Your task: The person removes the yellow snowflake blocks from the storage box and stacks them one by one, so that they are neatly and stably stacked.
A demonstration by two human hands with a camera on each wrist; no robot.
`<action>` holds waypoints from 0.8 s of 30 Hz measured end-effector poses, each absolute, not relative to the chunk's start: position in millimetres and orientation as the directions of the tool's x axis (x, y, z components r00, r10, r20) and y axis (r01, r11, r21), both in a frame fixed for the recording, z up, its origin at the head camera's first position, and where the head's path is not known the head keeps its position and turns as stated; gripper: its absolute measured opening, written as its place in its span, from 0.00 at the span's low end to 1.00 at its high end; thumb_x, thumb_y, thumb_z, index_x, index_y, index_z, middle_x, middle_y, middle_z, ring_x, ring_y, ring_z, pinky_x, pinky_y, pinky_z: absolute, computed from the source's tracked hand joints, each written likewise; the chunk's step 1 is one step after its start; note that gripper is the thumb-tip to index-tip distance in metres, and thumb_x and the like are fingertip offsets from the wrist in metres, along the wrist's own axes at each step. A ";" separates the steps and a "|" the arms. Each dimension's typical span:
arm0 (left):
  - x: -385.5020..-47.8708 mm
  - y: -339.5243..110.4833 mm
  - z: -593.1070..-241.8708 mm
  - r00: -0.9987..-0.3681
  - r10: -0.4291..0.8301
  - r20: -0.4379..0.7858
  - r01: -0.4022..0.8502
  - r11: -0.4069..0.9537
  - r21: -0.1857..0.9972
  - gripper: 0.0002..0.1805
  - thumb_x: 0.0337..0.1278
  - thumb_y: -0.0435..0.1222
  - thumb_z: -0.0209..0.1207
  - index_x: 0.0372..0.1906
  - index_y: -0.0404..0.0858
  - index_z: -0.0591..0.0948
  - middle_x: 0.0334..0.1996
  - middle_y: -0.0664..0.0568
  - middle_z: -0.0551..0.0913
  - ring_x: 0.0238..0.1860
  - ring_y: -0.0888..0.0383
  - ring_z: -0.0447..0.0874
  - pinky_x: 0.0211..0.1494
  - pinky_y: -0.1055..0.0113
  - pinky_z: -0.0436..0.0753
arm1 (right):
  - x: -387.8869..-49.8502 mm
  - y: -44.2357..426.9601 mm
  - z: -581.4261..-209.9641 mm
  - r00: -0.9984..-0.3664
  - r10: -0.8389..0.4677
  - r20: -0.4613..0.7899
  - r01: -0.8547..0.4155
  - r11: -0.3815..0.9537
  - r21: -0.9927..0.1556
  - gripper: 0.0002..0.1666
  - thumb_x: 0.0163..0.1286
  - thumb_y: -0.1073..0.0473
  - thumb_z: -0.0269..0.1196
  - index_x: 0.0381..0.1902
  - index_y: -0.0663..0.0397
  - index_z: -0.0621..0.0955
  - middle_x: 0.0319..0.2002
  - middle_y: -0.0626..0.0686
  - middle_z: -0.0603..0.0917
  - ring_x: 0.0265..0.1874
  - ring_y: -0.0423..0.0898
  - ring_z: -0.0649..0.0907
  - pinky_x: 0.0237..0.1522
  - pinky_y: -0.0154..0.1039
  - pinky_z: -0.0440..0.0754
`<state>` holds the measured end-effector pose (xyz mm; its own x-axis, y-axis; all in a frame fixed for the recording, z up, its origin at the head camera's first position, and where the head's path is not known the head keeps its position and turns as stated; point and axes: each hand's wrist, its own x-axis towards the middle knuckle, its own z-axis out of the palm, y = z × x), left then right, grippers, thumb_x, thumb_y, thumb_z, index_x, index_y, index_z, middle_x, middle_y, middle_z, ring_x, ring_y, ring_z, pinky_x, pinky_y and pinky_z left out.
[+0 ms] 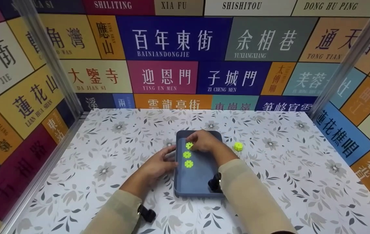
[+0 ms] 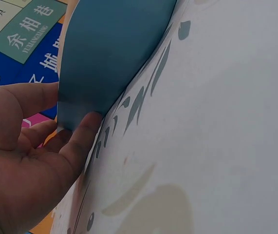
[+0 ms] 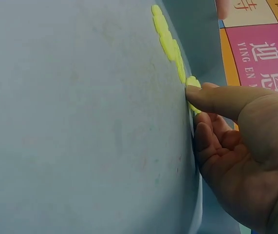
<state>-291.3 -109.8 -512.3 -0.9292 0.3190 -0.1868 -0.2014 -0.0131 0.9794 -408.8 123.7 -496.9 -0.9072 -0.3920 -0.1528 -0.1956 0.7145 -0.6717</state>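
A grey-blue tray (image 1: 197,182) lies on the table. My left hand (image 1: 159,164) holds its left wall, with the thumb at the rim and fingers against the outside, as the left wrist view (image 2: 36,156) shows. Inside the tray, my right hand (image 1: 204,143) pinches a yellow-green notched plastic disc (image 1: 189,145) between thumb and fingers near the far left. In the right wrist view this disc (image 3: 193,82) is partly hidden by the thumb. Two similar discs, a middle one (image 1: 187,154) and a nearer one (image 1: 188,163), lie flat below it in a column.
A small stack of yellow-green discs (image 1: 238,146) sits on the table right of the tray. White floral cloth (image 1: 107,201) covers the table. Panels with Chinese lettering (image 1: 175,39) stand behind and at the sides, with metal posts (image 1: 50,58) at the corners.
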 end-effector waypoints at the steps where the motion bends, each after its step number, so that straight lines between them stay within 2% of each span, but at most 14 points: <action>1: -291.2 -109.8 -512.0 -0.930 0.318 -0.185 -0.197 -0.005 0.980 0.46 0.64 0.24 0.65 0.85 0.46 0.63 0.80 0.34 0.69 0.77 0.40 0.75 0.75 0.54 0.82 | -408.7 124.0 -496.9 -0.908 -0.392 -0.149 -0.200 0.717 -0.668 0.24 0.64 0.63 0.76 0.59 0.47 0.90 0.56 0.52 0.91 0.56 0.51 0.86 0.65 0.53 0.86; 10: -292.1 -110.5 -512.3 -0.932 0.317 -0.176 -0.180 0.018 0.984 0.45 0.64 0.25 0.65 0.85 0.45 0.63 0.79 0.34 0.70 0.77 0.39 0.75 0.75 0.53 0.82 | -407.4 127.4 -496.9 -0.904 -0.415 -0.103 -0.258 0.720 -0.644 0.22 0.63 0.61 0.78 0.55 0.46 0.91 0.54 0.52 0.92 0.54 0.52 0.87 0.61 0.51 0.88; 17: -293.5 -111.1 -512.6 -0.930 0.318 -0.187 -0.187 0.030 0.982 0.45 0.64 0.25 0.65 0.85 0.45 0.63 0.78 0.34 0.72 0.76 0.40 0.77 0.75 0.53 0.82 | -409.1 129.8 -492.4 -0.898 -0.424 -0.120 -0.262 0.731 -0.630 0.23 0.62 0.60 0.79 0.56 0.46 0.91 0.51 0.52 0.93 0.52 0.50 0.88 0.59 0.50 0.88; 24: -292.7 -109.9 -512.3 -0.926 0.322 -0.199 -0.211 -0.004 0.977 0.46 0.64 0.24 0.65 0.85 0.45 0.63 0.79 0.34 0.71 0.76 0.40 0.76 0.74 0.54 0.83 | -409.4 131.6 -488.5 -0.902 -0.405 -0.149 -0.219 0.727 -0.651 0.24 0.60 0.61 0.79 0.56 0.49 0.91 0.46 0.53 0.92 0.41 0.45 0.87 0.45 0.41 0.88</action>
<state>-292.7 -109.9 -512.3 -0.9257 0.3220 -0.1986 -0.2109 -0.0035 0.9775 -409.4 131.6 -488.5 -0.9018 -0.4055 -0.1493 -0.2191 0.7270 -0.6507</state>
